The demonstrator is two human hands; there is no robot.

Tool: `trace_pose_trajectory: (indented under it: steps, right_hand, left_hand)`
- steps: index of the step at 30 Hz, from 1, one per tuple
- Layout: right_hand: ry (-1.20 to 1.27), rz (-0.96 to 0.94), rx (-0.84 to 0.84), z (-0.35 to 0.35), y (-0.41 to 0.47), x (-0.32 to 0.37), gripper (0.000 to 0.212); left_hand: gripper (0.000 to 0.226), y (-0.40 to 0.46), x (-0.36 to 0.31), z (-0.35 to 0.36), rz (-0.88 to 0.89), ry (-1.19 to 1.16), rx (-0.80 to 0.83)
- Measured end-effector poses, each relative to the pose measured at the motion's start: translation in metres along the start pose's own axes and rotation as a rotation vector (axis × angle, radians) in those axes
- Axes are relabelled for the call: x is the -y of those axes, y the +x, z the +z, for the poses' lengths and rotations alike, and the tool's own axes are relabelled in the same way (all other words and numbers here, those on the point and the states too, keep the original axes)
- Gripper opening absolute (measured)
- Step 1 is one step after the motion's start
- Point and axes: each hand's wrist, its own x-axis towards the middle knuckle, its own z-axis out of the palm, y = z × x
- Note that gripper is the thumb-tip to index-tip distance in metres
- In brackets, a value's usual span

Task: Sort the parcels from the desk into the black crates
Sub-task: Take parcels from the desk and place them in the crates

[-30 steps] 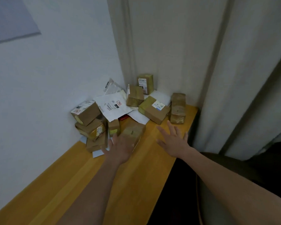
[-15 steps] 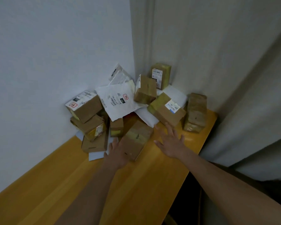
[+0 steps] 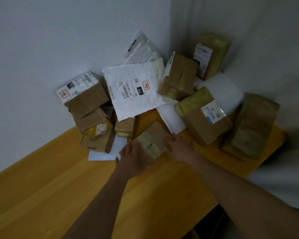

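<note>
The parcels are heaped in the far corner of the worktop (image 3: 41,195), against the wall (image 3: 41,49) and the curtain (image 3: 248,23), so the pile supports itself on two sides. A white mailer bag (image 3: 133,94) lies over the middle of the heap. The nearest box (image 3: 150,144) sits at the front edge of the pile, clear of the stack, which makes it the easiest to take first.

The left hand (image 3: 133,157) rests on the near left corner of this box, fingers extended and loosely spread. The right hand (image 3: 179,147) lies against its right side, fingers straight. Neither hand has closed yet. No black crates are in view.

Compared with half a second earlier, both hands have moved inward to bracket the box; the right hand, previously hovering apart, now touches it.
</note>
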Motion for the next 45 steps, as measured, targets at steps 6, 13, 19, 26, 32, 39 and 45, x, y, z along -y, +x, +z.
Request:
trace_pose_trajectory:
  steps: [6, 13, 19, 26, 32, 39, 45]
  right_hand:
    - [0.049, -0.115, -0.007, -0.011, 0.029, -0.007, 0.044]
    - [0.203, -0.161, 0.036, -0.023, 0.036, -0.011, 0.053]
    - [0.363, -0.076, -0.128, -0.014, 0.012, -0.009, 0.047]
    - [0.637, 0.057, -0.321, -0.023, -0.036, 0.016, 0.050]
    - [1.091, 0.219, -0.128, -0.020, -0.087, 0.066, 0.064]
    - [1.307, -0.111, 0.132, -0.016, -0.137, 0.139, 0.064]
    - [1.572, -0.220, -0.061, -0.041, -0.161, 0.198, 0.048]
  left_hand:
    - [0.112, 0.005, -0.013, 0.014, -0.077, 0.104, -0.114]
    - [0.109, 0.008, -0.016, 0.012, -0.124, 0.068, -0.120]
    - [0.106, -0.004, -0.016, 0.001, -0.085, -0.044, -0.015]
    - [0.080, -0.050, -0.007, -0.026, -0.122, -0.833, 0.236]
    - [0.064, -0.112, 0.011, -0.063, 0.003, -1.202, 0.278]
    - [0.057, -0.187, 0.043, -0.105, 0.204, -1.524, 0.208]
    - [0.045, -0.234, 0.070, -0.132, 0.319, -1.578, 0.005]
